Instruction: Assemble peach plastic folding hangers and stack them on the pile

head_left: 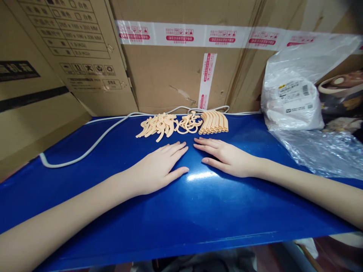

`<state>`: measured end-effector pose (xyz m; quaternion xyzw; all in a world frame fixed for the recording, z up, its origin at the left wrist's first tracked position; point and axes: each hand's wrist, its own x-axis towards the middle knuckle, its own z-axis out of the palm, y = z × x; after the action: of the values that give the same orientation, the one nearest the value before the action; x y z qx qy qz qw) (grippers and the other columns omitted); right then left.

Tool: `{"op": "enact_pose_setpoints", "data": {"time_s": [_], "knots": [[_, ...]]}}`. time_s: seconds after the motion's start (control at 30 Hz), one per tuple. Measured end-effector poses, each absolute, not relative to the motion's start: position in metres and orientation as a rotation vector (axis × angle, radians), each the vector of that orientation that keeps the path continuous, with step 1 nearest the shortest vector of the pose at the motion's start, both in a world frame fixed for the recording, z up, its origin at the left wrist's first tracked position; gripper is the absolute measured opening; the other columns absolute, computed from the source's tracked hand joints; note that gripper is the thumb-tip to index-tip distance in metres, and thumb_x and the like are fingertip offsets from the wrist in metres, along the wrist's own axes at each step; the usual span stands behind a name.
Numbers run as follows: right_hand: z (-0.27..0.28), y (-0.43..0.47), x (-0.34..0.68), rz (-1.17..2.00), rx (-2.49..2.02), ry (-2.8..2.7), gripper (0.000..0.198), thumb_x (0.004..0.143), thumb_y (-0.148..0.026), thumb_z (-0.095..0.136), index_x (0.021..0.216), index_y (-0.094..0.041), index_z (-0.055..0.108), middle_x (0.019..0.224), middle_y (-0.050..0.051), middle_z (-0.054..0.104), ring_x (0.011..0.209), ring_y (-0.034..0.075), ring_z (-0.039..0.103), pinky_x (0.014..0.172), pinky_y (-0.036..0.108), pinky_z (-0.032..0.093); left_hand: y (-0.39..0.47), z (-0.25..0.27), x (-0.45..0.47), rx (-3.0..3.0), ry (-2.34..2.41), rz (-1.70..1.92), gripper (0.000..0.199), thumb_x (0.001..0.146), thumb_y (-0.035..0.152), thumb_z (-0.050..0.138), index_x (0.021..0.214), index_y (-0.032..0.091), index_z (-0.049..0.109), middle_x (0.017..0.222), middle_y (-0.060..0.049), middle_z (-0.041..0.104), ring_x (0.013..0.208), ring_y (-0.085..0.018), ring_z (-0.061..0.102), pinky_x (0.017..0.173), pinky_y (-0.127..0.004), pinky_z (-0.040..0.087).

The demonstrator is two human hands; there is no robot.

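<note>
The blue table (181, 219) shines, and a bright spot of light sits near its middle. On it, the left hand (161, 168) lies palm down, with its fingers out long and loose, pointing away and to the right. The right hand (227, 156) lies palm down too, its fingers loose and pointing left. The two hands are near each other, with a gap between them.

Just past the fingertips are three little groups of tan bits, side by side. On the left is a heap of flat curvy strips (157, 125). Most of their long sides slant from far right to near left, and one pokes out toward the person. In the middle are thin curly pieces (188, 124), bent into hooks and loops, pointing all ways. On the right is a neat stack of bent tubes (215, 121). They lie side by side, their long way running from far to near, and their round holes face the person.

A white cord (103, 136) runs behind them and bends down the left side. A clear plastic bag (293, 100) sits at the right. Big brown boxes (170, 75) stand at the back.
</note>
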<state>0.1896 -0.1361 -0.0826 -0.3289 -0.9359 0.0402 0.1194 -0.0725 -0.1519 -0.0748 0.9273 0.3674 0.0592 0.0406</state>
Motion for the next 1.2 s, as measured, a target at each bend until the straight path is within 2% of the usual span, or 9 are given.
{"op": "enact_pose_setpoints", "data": {"time_s": [0.5, 0.7, 0.77, 0.9, 1.03, 1.1, 1.2], "knots": [[-0.081, -0.137, 0.190, 0.149, -0.959, -2.711, 0.055, 0.100, -0.045, 0.038, 0.145, -0.014, 0.044, 0.153, 0.016, 0.037, 0.142, 0.028, 0.036, 0.114, 0.052, 0.033, -0.152, -0.074, -0.071, 2.832, 1.122, 0.187, 0.067, 0.099, 0.057, 0.030, 0.150, 0.013, 0.035, 0.157, -0.013, 0.031, 0.144, -0.029, 0.031, 0.118, -0.047, 0.027], [-0.080, -0.138, 0.189, 0.107, -0.972, -2.753, 0.057, 0.101, -0.045, 0.035, 0.145, -0.010, 0.043, 0.154, 0.018, 0.036, 0.142, 0.028, 0.035, 0.115, 0.050, 0.033, -0.152, -0.073, -0.071, 2.849, 1.136, 0.155, 0.068, 0.099, 0.057, 0.028, 0.151, 0.013, 0.034, 0.157, -0.013, 0.030, 0.145, -0.028, 0.030, 0.119, -0.046, 0.026], [-0.075, -0.140, 0.188, 0.084, -0.965, -2.774, 0.056, 0.101, -0.045, 0.036, 0.145, -0.012, 0.044, 0.153, 0.017, 0.039, 0.140, 0.028, 0.039, 0.114, 0.050, 0.035, -0.153, -0.072, -0.071, 2.844, 1.134, 0.164, 0.068, 0.099, 0.057, 0.029, 0.150, 0.013, 0.034, 0.157, -0.013, 0.030, 0.145, -0.028, 0.031, 0.119, -0.046, 0.027], [-0.051, -0.134, 0.192, 0.037, -0.955, -2.747, 0.052, 0.099, -0.048, 0.041, 0.141, -0.019, 0.049, 0.138, 0.013, 0.057, 0.124, 0.027, 0.057, 0.105, 0.045, 0.046, -0.154, -0.071, -0.072, 2.829, 1.133, 0.184, 0.067, 0.099, 0.057, 0.029, 0.149, 0.013, 0.036, 0.156, -0.013, 0.033, 0.144, -0.029, 0.032, 0.119, -0.046, 0.027], [-0.019, -0.097, 0.210, -0.078, -1.344, -2.480, 0.048, 0.096, -0.051, 0.042, 0.130, -0.021, 0.059, 0.122, 0.012, 0.067, 0.108, 0.030, 0.064, 0.092, 0.047, 0.051, -0.155, -0.070, -0.073, 2.833, 1.132, 0.174, 0.067, 0.099, 0.058, 0.029, 0.150, 0.015, 0.035, 0.157, -0.012, 0.032, 0.145, -0.028, 0.030, 0.119, -0.045, 0.026], [-0.009, -0.074, 0.221, -0.139, -1.718, -2.352, 0.051, 0.093, -0.054, 0.044, 0.123, -0.017, 0.062, 0.110, 0.015, 0.070, 0.099, 0.033, 0.067, 0.084, 0.048, 0.052, -0.155, -0.069, -0.073, 2.834, 1.137, 0.154, 0.068, 0.099, 0.058, 0.028, 0.151, 0.014, 0.034, 0.157, -0.012, 0.031, 0.145, -0.028, 0.030, 0.119, -0.045, 0.027], [-0.008, -0.044, 0.232, -0.134, -2.147, -2.195, 0.065, 0.088, -0.062, 0.048, 0.127, -0.012, 0.057, 0.099, 0.020, 0.071, 0.089, 0.035, 0.068, 0.076, 0.048, 0.053, -0.156, -0.069, -0.074, 2.829, 1.135, 0.157, 0.067, 0.100, 0.057, 0.029, 0.150, 0.013, 0.034, 0.157, -0.013, 0.031, 0.145, -0.028, 0.030, 0.119, -0.046, 0.027]]}}
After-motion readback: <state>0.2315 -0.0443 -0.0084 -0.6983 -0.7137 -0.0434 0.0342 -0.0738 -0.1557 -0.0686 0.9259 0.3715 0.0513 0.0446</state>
